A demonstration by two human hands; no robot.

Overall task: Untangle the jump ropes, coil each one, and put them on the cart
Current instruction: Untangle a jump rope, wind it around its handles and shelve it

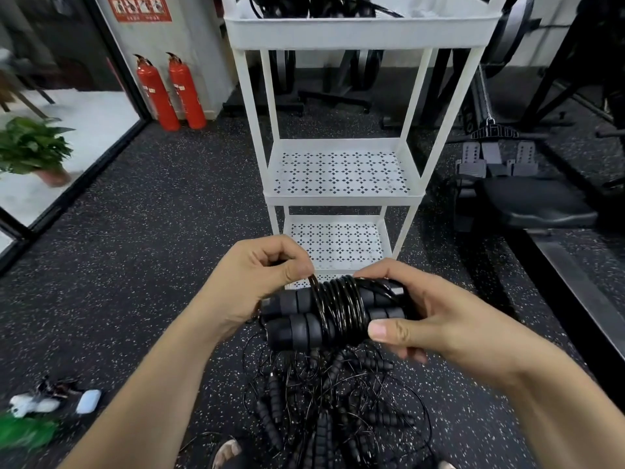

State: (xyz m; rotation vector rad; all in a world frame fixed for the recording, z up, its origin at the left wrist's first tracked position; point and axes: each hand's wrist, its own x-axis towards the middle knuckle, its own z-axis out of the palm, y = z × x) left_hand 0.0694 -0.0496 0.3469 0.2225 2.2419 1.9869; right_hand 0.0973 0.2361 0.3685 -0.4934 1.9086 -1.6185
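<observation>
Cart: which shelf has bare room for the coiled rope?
The middle shelf and the lower shelf are bare inside their white rims. The top tray holds coiled ropes; tangled ropes crowd the floor below.

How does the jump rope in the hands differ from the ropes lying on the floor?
The held rope is wound tightly around its two handles; the floor ropes are a loose tangle. The held rope is one, gripped by the right hand, its cord pinched by the left hand; the floor ropes are many, untouched. Both have black cords and dark handles.
</observation>
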